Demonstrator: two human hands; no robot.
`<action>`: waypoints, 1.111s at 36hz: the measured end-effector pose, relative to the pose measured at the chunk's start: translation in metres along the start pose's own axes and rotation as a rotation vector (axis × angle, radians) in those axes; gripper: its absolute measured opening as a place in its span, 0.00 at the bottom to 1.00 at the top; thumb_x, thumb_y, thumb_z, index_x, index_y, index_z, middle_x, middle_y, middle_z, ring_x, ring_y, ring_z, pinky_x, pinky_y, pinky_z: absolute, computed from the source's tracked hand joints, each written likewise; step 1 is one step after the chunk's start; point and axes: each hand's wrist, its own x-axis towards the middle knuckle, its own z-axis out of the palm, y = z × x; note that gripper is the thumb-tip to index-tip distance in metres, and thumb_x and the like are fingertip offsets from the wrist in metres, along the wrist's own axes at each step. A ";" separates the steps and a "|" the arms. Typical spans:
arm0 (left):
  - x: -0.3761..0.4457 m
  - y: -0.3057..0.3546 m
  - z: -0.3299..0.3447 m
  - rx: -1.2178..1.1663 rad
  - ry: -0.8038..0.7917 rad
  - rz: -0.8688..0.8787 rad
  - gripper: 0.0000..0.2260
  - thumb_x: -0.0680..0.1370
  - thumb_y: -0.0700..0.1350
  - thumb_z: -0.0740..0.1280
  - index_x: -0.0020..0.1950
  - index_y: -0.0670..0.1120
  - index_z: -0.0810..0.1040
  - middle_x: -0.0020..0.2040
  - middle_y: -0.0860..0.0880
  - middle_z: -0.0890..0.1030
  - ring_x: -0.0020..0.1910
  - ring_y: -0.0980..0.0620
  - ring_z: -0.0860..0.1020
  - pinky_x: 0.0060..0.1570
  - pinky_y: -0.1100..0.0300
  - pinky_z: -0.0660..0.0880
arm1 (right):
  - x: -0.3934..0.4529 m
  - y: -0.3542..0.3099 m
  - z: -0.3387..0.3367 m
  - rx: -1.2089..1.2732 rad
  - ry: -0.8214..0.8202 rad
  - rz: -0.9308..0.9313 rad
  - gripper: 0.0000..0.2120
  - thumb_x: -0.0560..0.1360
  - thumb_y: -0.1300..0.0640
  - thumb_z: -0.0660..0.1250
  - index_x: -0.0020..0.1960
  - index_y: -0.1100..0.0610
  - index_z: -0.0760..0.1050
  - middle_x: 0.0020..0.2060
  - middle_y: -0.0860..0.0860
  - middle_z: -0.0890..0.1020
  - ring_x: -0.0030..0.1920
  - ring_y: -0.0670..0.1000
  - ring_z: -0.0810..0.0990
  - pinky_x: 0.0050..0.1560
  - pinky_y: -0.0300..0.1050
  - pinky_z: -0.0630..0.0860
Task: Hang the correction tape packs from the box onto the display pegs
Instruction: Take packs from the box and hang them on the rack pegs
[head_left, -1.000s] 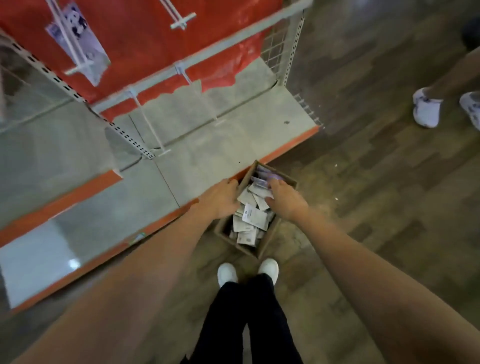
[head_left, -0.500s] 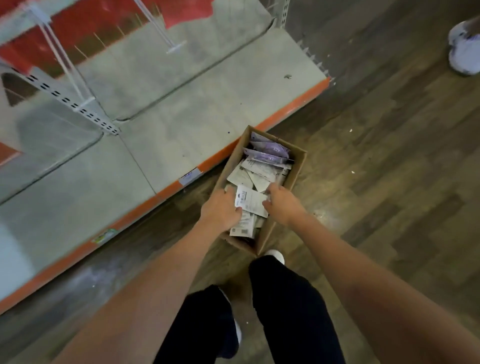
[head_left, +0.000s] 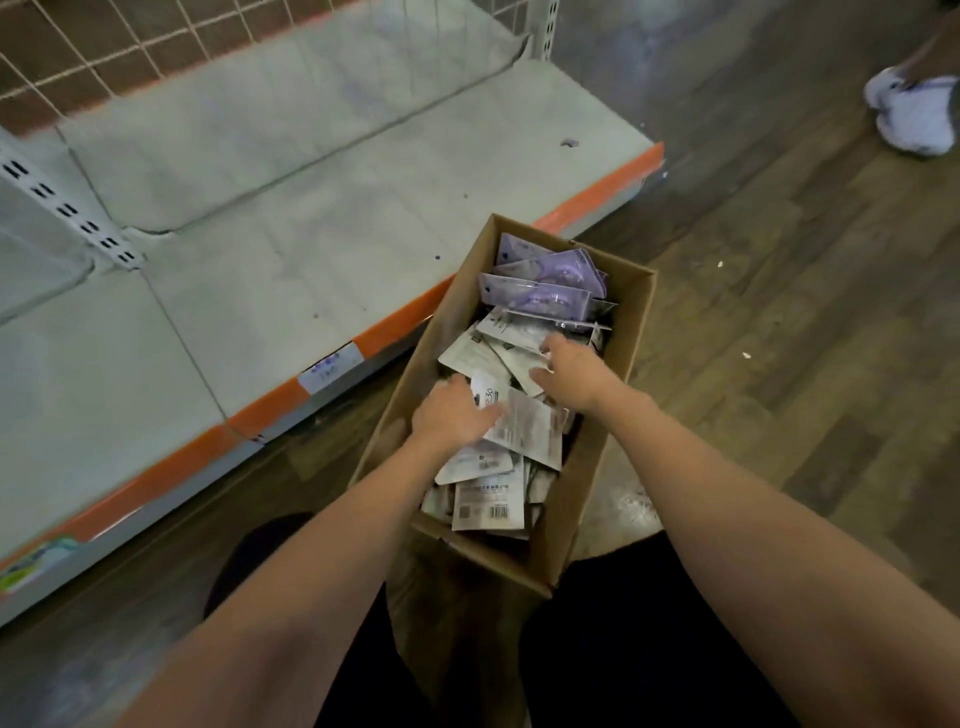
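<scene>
On the white pack under your left hand you can make out large characters that look like "30", but the fine print beside them is too small to read. The barcode pack and the shelf-edge price label carry print too blurred to read.

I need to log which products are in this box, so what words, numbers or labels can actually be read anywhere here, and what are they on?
"30": large digits on the white pack under the left hand; partly covered, so uncertain.
Barcode and small print on the pack at the near end of the box: too small to read.
Purple packs: print blurred.
Shelf-edge price tag: handwriting unreadable.
Green-edged label: blurred.
</scene>
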 end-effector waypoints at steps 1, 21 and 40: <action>0.006 -0.002 0.007 -0.028 -0.007 0.020 0.28 0.72 0.60 0.65 0.65 0.44 0.70 0.62 0.45 0.76 0.60 0.42 0.76 0.55 0.52 0.74 | 0.004 -0.006 -0.003 0.030 0.037 -0.016 0.21 0.81 0.55 0.60 0.70 0.62 0.62 0.65 0.61 0.73 0.64 0.60 0.72 0.60 0.49 0.69; 0.008 0.021 -0.090 -0.894 0.158 0.314 0.02 0.77 0.38 0.68 0.45 0.42 0.77 0.36 0.50 0.79 0.29 0.62 0.77 0.33 0.67 0.74 | 0.004 -0.013 -0.025 0.468 -0.045 -0.059 0.11 0.77 0.55 0.67 0.58 0.54 0.72 0.57 0.50 0.80 0.54 0.50 0.78 0.59 0.47 0.75; 0.039 0.015 -0.026 -0.078 0.187 0.244 0.07 0.80 0.42 0.60 0.49 0.44 0.77 0.52 0.45 0.79 0.51 0.47 0.78 0.49 0.57 0.71 | -0.006 0.038 -0.054 0.505 0.261 0.179 0.16 0.79 0.53 0.64 0.64 0.59 0.72 0.57 0.53 0.80 0.56 0.55 0.79 0.53 0.52 0.77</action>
